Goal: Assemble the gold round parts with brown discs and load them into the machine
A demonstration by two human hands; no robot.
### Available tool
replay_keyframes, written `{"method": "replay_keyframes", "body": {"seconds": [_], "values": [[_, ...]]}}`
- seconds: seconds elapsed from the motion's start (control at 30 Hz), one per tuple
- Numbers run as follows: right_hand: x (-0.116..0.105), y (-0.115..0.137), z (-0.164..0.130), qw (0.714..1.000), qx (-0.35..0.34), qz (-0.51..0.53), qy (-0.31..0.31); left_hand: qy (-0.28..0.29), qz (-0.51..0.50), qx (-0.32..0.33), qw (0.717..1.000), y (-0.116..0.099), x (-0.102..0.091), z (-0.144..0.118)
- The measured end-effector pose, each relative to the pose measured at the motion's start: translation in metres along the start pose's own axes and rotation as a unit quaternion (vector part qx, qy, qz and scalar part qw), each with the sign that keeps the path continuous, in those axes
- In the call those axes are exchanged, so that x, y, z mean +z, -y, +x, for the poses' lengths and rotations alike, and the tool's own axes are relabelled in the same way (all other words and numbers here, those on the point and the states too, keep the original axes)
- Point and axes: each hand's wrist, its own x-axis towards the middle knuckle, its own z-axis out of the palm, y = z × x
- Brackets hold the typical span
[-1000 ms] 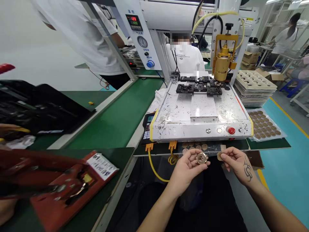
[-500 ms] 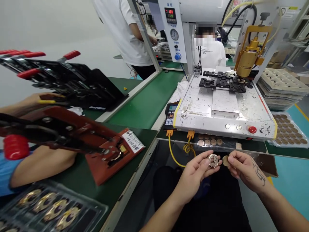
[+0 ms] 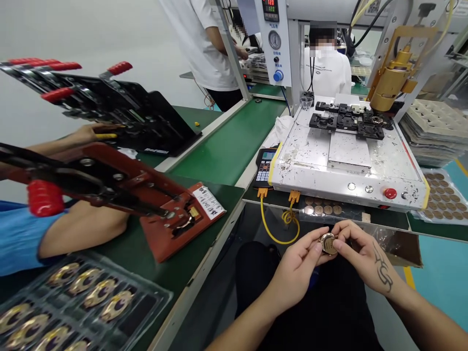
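My left hand (image 3: 298, 265) grips a small round metal watch case (image 3: 322, 239) by its rim, above my lap. In my right hand (image 3: 360, 253), a thin tan disc (image 3: 330, 246) is pinched between thumb and fingers. The disc lies over the open face of the case and covers most of it. Whether it is seated inside the rim or only resting on it, I cannot tell. Both hands meet at the case, just below the bench edge.
A white dispensing machine (image 3: 310, 178) with black fixtures (image 3: 347, 122) stands ahead. Sheets of tan discs (image 3: 444, 197) lie at right. On the left are a red-brown clamp press (image 3: 164, 239), a tray of gold cases (image 3: 146, 312) and a co-worker's arm (image 3: 87, 229). A yellow cable (image 3: 268, 234) hangs down.
My right hand has moved left and brought the tan disc from beside the watch case onto its face. My left hand still holds the case. The view has shifted slightly.
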Motion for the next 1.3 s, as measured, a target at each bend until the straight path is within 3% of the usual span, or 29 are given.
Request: {"method": "replay_keyframes", "body": {"seconds": [0.4,0.93,1.3], "values": [[0.001,-0.002,-0.004,1.0,0.006,-0.004,-0.008,-0.006,0.065,0.011,0.998,0.002,0.005,-0.004],[-0.001,-0.002,-0.006,1.0,-0.001,-0.015,-0.015,0.01,0.078,0.022,0.997,0.003,0.008,-0.005],[0.007,-0.007,-0.009,0.998,-0.036,-0.028,-0.041,-0.021,0.109,0.049,0.993,0.008,0.013,-0.007]]}}
